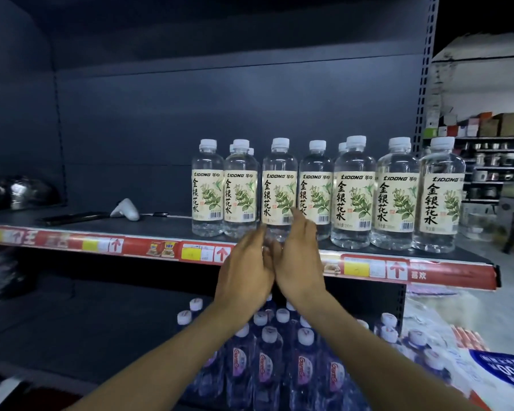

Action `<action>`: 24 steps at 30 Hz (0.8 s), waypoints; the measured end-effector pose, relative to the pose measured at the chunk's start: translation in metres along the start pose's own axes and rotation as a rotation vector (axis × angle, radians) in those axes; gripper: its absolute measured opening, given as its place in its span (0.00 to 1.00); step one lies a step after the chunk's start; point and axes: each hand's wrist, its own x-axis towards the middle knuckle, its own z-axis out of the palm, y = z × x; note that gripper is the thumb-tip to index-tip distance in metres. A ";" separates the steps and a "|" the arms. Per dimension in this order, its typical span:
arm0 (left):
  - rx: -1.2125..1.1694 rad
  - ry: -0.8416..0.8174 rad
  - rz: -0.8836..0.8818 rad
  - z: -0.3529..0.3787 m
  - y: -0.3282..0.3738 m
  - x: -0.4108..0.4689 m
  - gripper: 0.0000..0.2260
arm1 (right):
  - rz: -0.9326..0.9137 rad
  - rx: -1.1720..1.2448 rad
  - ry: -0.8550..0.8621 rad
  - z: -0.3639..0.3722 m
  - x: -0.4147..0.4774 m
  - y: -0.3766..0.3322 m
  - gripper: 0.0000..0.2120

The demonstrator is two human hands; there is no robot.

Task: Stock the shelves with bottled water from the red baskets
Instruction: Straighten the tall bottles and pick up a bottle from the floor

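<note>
A: How do the person's hands lie?

B: The left hand [247, 271] and right hand [300, 259] rise side by side, nearly meeting, fingers fairly straight and holding nothing (the left fingertips are blurred). The right forefinger lies over the label of one water bottle [279, 179]; whether it touches cannot be told.

A: And the stock?

B: That bottle stands upright in the row of bottles [395, 188] on the right half of the shelf [161, 226], above the red price strip [445, 272]. A white handheld device [126, 209] lies further left. Purple-labelled bottles [267, 360] stand below the arms.
</note>
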 end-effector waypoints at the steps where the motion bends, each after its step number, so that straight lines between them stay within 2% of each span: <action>1: 0.029 0.015 0.008 -0.004 -0.002 -0.016 0.21 | -0.038 -0.027 -0.003 0.003 -0.015 -0.004 0.31; 4: 0.179 0.070 0.040 -0.013 -0.026 -0.068 0.22 | -0.155 -0.102 0.004 0.020 -0.060 -0.010 0.27; 6: 0.278 0.045 -0.015 -0.018 -0.053 -0.110 0.25 | -0.221 -0.187 -0.033 0.037 -0.090 -0.013 0.27; 9: 0.405 -0.001 -0.069 -0.029 -0.092 -0.183 0.26 | -0.229 -0.202 -0.257 0.066 -0.142 -0.025 0.29; 11: 0.424 -0.093 -0.230 -0.028 -0.116 -0.249 0.27 | -0.265 -0.238 -0.365 0.091 -0.188 -0.031 0.29; 14: 0.353 -0.277 -0.593 -0.022 -0.143 -0.360 0.27 | -0.298 -0.248 -0.510 0.128 -0.265 -0.040 0.29; 16: 0.358 -0.452 -0.767 -0.019 -0.157 -0.437 0.27 | -0.309 -0.257 -0.710 0.149 -0.318 -0.044 0.32; 18: 0.376 -0.591 -0.888 -0.019 -0.167 -0.495 0.27 | -0.330 -0.276 -0.878 0.169 -0.364 -0.044 0.33; 21: 0.332 -0.738 -1.056 -0.021 -0.180 -0.554 0.29 | -0.324 -0.291 -1.021 0.196 -0.427 -0.043 0.29; 24: 0.298 -0.776 -1.186 -0.025 -0.200 -0.589 0.31 | -0.281 -0.323 -1.234 0.225 -0.475 -0.044 0.29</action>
